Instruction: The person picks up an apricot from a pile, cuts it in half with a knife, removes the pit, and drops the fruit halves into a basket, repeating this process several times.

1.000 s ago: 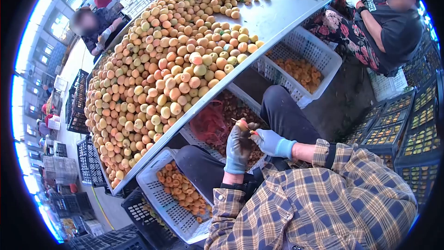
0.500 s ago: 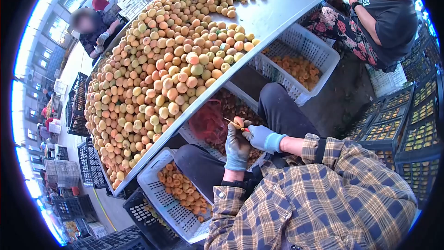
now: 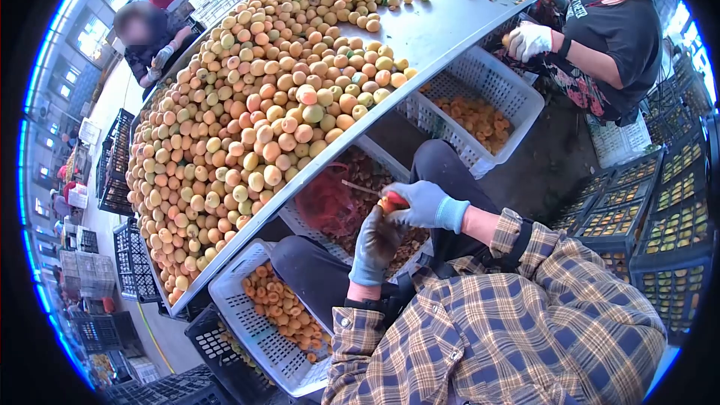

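My right hand (image 3: 427, 206), in a grey-blue glove, is closed around the red handle of a small knife (image 3: 361, 187). Its thin blade points up and to the left, over the crate between my knees. Against it, my left hand (image 3: 377, 244), whose glove is stained dark at the fingers, grips an apricot (image 3: 387, 205); most of the fruit is hidden by fingers and knife. Below both hands stands a crate of dark reddish-brown scraps (image 3: 360, 234) with a red plastic bag (image 3: 326, 199) in it.
A metal table (image 3: 442, 22) heaped with apricots (image 3: 247, 105) lies ahead. White crates of halved apricots stand left (image 3: 232, 292) and right (image 3: 517, 116) of my legs. A gloved co-worker (image 3: 615, 37) sits at right, another person (image 3: 146, 41) across the table. Black crates (image 3: 615, 210) are stacked at right.
My hands have shifted slightly, and the knife blade now projects farther from the apricot. The co-worker at right has lowered a gloved hand from the table edge. My view has shifted a little.
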Available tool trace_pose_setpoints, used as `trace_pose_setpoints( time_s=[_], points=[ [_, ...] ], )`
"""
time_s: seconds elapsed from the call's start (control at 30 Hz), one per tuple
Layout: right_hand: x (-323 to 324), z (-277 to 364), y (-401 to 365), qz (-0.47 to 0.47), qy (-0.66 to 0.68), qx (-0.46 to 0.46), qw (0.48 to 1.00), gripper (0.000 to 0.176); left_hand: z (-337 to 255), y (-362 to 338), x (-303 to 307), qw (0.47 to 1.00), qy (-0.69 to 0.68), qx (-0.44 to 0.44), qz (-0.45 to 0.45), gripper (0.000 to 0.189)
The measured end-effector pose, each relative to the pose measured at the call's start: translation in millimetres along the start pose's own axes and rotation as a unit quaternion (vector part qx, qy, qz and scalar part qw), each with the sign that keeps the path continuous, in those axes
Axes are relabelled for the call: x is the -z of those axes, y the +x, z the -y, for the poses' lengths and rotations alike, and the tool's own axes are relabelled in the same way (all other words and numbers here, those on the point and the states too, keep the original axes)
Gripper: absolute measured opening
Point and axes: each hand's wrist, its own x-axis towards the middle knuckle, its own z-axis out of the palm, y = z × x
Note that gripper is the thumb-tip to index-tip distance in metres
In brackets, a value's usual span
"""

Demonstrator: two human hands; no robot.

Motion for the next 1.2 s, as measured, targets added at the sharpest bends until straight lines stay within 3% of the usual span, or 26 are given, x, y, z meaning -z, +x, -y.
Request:
trace_pose_setpoints(
  time_s=[0.07, 0.13, 0.2, 0.23, 0.27, 0.3, 0.33, 0.37, 0.4, 0.43, 0.47, 0.53, 0.6, 0.67, 0.73, 0.83, 0.93, 1.0, 1.07, 1.13, 1.2],
  points=[
    [-6.5, -6.4, 1.2, 0.037, 0.021, 0.003, 0.999, 0.046, -0.6, -0.6, 7.2, 0.998, 0.057, 0.006, 0.026, 0.033],
    [-9.0, -5.4, -2.3, 0.022, 0.037, 0.02, 0.999, 0.045, 3.4, -0.6, 8.6, 0.991, 0.126, -0.048, 0.024, 0.03],
    [-14.1, -8.4, -2.9, -0.011, 0.079, 0.06, 0.995, 0.042, 5.1, 5.7, 23.4, 0.994, 0.094, -0.05, -0.005, 0.029],
    [-15.1, -10.5, -3.4, 0.014, 0.262, -0.044, 0.964, 0.04, 7.9, 6.6, 30.8, 0.977, 0.184, -0.111, 0.001, 0.033],
    [-14.4, -10.7, -3.1, 0.037, 0.432, -0.147, 0.889, 0.038, 9.1, 8.2, 33.1, 0.946, 0.273, -0.172, 0.007, 0.037],
    [-14.5, -10.5, -2.3, 0.037, 0.43, -0.145, 0.89, 0.038, 4.5, 2.8, 11.7, 0.854, 0.462, -0.239, 0.027, 0.039],
    [-16.1, -9.9, -2.4, 0.005, 0.375, -0.107, 0.921, 0.039, 1.1, 1.7, 7.0, 0.854, 0.461, -0.241, 0.029, 0.039],
    [-16.1, -6.9, -2.5, -0.028, 0.317, -0.069, 0.945, 0.039, -2.4, 0.4, 0.7, 0.955, 0.251, -0.16, -0.005, 0.038],
    [-14.8, -4.7, -1.6, -0.06, 0.258, -0.031, 0.964, 0.039, -4.2, -1.1, -6.1, 0.997, 0.026, -0.068, -0.039, 0.036],
    [-11.4, -3.2, -3.3, -0.047, 0.175, -0.037, 0.983, 0.041, -3.3, -5.1, -13.3, 0.989, 0.116, -0.09, -0.018, 0.032],
    [-12.4, -5.6, -3.5, -0.044, 0.174, -0.039, 0.983, 0.041, -3.3, -2.7, -8.8, 0.989, 0.112, -0.091, -0.019, 0.032],
    [-17.5, -11.0, -4.3, -0.005, 0.17, -0.014, 0.985, 0.04, -3.1, -1.4, 6.6, 0.965, 0.229, -0.076, -0.101, 0.033],
    [-13.6, -12.8, -1.5, 0.015, 0.414, -0.143, 0.899, 0.034, -5.4, -0.5, 5.4, 0.977, 0.16, -0.085, -0.108, 0.036],
    [-6.5, -18.4, 0.3, 0.063, 0.583, -0.178, 0.79, 0.035, -9.8, 0.3, 4.2, 0.999, -0.033, -0.034, -0.003, 0.037],
    [-5.8, -14.5, 0.1, 0.066, 0.577, -0.179, 0.794, 0.037, -10.1, 2.0, -3.4, 0.998, -0.046, -0.032, 0.004, 0.04],
    [-13.7, -18.1, 1.3, 0.033, 0.541, -0.163, 0.824, 0.037, -11.2, -0.8, -11.5, 0.997, 0.051, -0.054, 0.028, 0.044],
    [-10.8, -7.9, 4.3, 0.013, 0.519, -0.135, 0.844, 0.036, -6.5, -3.5, -5.5, 0.982, 0.155, -0.106, -0.017, 0.038],
    [-11.7, -13.3, 2.1, 0.042, 0.467, -0.171, 0.866, 0.034, -5.6, -2.5, -6.6, 0.975, 0.175, -0.124, -0.049, 0.037],
    [-28.1, -20.6, 3.8, -0.046, 0.266, -0.065, 0.961, 0.032, -3.2, -4.0, -5.9, 0.966, 0.195, -0.145, -0.086, 0.037],
    [-28.0, -19.6, 2.4, -0.052, 0.252, -0.066, 0.964, 0.029, -2.3, -3.6, -5.8, 0.925, 0.303, -0.177, -0.146, 0.031],
    [-28.6, -19.6, 4.3, -0.05, 0.118, -0.055, 0.99, 0.027, -3.5, -7.8, -13.8, 0.843, 0.44, -0.264, -0.163, 0.025]
  ],
)
